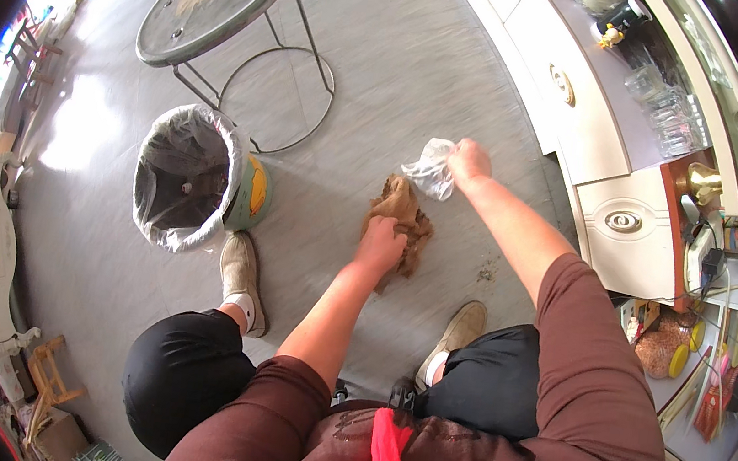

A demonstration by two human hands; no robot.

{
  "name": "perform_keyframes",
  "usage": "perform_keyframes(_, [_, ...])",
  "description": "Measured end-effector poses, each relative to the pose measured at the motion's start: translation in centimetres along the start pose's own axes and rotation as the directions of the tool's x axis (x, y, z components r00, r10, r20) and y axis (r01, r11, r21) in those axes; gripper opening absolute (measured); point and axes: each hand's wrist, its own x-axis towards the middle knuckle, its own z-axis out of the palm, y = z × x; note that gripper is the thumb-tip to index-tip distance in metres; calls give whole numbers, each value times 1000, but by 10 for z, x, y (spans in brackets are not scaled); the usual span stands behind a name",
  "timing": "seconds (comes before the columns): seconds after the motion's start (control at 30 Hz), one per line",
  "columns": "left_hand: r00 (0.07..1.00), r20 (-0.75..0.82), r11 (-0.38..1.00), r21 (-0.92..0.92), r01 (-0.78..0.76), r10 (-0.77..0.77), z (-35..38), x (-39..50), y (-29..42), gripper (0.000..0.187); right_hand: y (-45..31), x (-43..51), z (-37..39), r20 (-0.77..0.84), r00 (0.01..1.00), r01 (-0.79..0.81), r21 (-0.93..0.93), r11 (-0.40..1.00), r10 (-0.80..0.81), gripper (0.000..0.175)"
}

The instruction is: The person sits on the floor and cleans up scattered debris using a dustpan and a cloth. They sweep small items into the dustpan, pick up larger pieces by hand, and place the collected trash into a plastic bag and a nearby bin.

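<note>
My left hand grips a crumpled brown cloth low over the grey floor between my feet. Up and to its right, my right hand pinches a crumpled white piece, thin tissue or plastic, by its right edge. The white piece hangs close to the top of the brown cloth; whether they touch I cannot tell. A small patch of crumbs or debris lies on the floor right of the cloth, above my right shoe.
A trash bin with a clear plastic liner stands beyond my left shoe. Behind it is a round-topped metal-legged stool. Cream cabinets and shelves with jars and cables line the right side. A small wooden stool is at lower left.
</note>
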Motion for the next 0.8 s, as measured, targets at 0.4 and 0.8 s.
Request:
perform_keyframes(0.4, [990, 135, 948, 317, -9, -36, 0, -20, -5, 45, -57, 47, -23, -203, 955, 233, 69, 970, -215, 25])
perform_keyframes(0.8, [974, 216, 880, 473, -40, -72, 12, -31, -13, 50, 12, -27, 24, 399, 873, 321, -39, 946, -280, 43])
